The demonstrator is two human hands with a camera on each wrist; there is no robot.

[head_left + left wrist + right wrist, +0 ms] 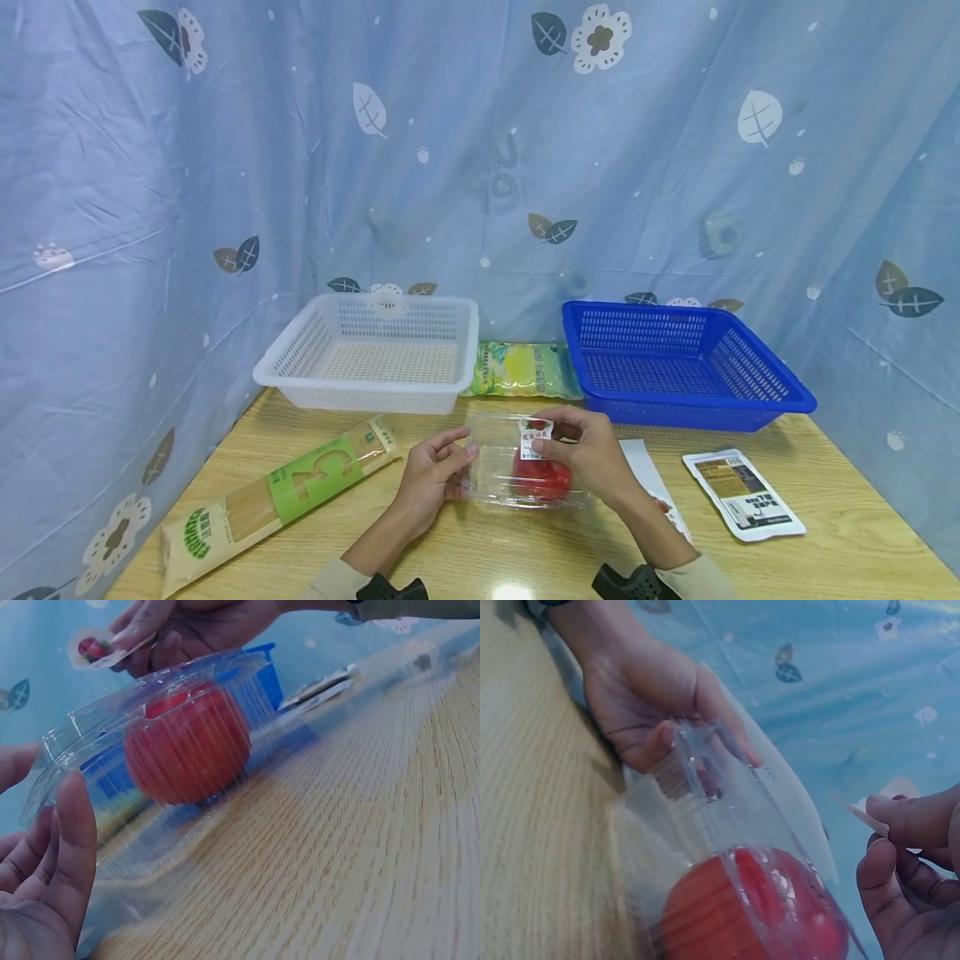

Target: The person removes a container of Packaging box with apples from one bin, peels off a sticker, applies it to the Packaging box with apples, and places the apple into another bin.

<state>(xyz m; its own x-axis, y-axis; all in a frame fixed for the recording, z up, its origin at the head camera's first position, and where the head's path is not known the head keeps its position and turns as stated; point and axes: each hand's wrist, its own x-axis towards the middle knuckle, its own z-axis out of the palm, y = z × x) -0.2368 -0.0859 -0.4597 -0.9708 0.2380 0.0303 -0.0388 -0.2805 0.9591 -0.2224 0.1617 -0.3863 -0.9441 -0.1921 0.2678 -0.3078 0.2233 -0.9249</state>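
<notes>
Left hand (435,475) is clamped on one end of a clear plastic box, thumb on one side, fingers on the other; right hand (592,454) pinches a label between thumb and fingers. Clock below is head view, 12 pointing away from the person.

Sizes, big first. Blue basket (697,412) stands at 2 o'clock from the box, white basket (367,397) at 10. Clear plastic box (495,462) sits between the hands, long axis roughly 9 to 3; it extends toward 3 from the left grip. Whether its base fully touches the table (525,533), can't tell.

Round red fruit (543,482) is inside, off-centre toward 4, so nearer the right hand; exact kind unclear through the plastic.

Label (536,435) is smallest, and its place over the lid looks like the relation that matters: at 9 from the right palm, about 1 from box centre. Long axis roughly 12 to 6, crosswise to the box. Both wrist views show it tilted and apart from the lid, with the right hand nearer.
</notes>
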